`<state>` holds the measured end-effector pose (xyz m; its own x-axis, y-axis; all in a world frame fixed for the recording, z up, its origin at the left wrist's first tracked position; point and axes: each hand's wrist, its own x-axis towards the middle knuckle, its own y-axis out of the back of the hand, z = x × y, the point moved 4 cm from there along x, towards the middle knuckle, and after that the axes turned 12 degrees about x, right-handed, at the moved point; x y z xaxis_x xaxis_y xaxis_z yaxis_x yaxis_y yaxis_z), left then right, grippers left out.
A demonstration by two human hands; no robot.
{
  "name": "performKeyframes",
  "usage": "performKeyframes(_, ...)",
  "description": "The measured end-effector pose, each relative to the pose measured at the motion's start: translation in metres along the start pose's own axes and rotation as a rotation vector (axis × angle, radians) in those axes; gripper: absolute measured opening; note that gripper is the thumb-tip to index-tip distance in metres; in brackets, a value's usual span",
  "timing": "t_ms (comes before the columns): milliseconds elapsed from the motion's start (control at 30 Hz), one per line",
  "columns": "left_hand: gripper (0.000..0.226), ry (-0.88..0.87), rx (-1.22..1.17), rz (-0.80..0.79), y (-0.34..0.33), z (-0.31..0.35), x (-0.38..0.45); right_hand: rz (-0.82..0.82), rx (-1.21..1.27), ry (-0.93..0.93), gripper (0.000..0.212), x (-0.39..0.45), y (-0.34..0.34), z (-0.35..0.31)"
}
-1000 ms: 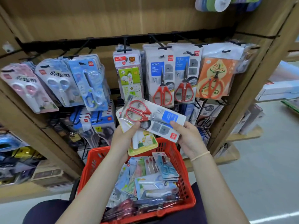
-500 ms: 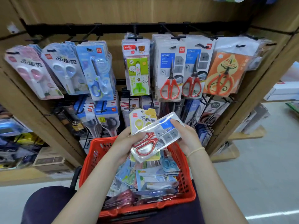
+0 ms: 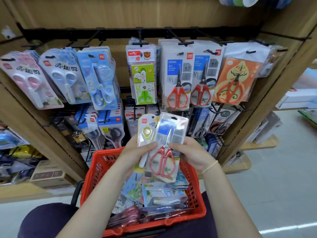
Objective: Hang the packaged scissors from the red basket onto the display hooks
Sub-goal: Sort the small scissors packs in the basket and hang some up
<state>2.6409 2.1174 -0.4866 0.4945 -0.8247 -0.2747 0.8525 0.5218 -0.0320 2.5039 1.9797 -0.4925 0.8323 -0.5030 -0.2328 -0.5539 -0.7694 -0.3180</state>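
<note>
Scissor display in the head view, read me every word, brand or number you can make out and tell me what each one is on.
"HOME": blue panel on the red-handled scissors pack hanging on the top row.
"HOME": the neighbouring red-handled pack.
"deli": red tag on that neighbouring pack, small.
"WOW!": green scissors pack.
"clip": white-and-blue scissors pack.
"clip": yellow-green pack held in the left hand.
Item numbers and remaining small print: too blurred to read.

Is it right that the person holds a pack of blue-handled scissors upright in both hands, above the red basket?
Not quite. The head view shows red handles on the held scissors pack, not blue. The left hand and right hand do hold it upright above the red basket.
</note>
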Motion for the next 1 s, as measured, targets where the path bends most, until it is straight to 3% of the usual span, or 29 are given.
performKeyframes(67, 0.058, -0.051, 0.041, -0.021, -0.009, 0.007, 0.003, 0.093, -0.01, 0.064, 0.016, 0.002, -0.004, -0.006)
performKeyframes(167, 0.043, -0.143, 0.057, 0.123, -0.016, 0.023, 0.007, 0.219, 0.114, 0.147, 0.02, 0.001, -0.01, -0.013)
performKeyframes(267, 0.039, -0.219, 0.055, 0.178, -0.02, 0.04, 0.01, 0.24, 0.094, 0.194, 0.021, -0.003, -0.008, -0.016)
performKeyframes(433, 0.034, -0.264, 0.076, 0.209, -0.021, 0.061, 0.014, 0.378, 0.03, 0.401, 0.007, -0.009, 0.007, -0.053)
performKeyframes(633, 0.022, -0.308, 0.015, 0.314, -0.013, 0.079, 0.017, 0.431, -0.068, 0.572, 0.011, 0.006, 0.007, -0.11)
performKeyframes(1000, 0.023, -0.332, -0.004, 0.367, -0.002, 0.09, 0.015, 0.499, -0.125, 0.572, 0.013, 0.033, 0.001, -0.139)
